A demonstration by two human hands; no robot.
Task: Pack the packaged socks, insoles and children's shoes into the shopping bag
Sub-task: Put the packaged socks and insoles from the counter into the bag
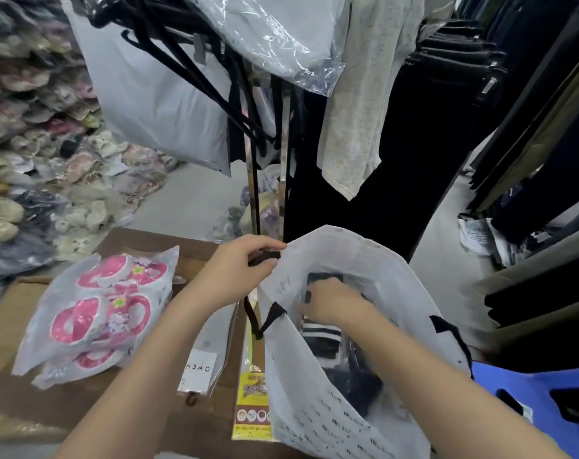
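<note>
The worktop (199,246) sits left of the floppy shopping bag (331,425). Your left grip (238,263) pinches the bag handle (265,256), holding the mouth up. Your right grip (331,303) is inside on a sock pack (321,339), can't tell if it's clamped or pressing. Shoe packs (99,313) are on the worktop: light, slippery film, so grab through onto the shoe. Insoles (251,392): flat, bendy, take mid-pack.

The white card (199,367) on the clear packet (212,329) reads "OWEN"; the shopping bag (314,425) carries repeated print too blurred to read.
</note>
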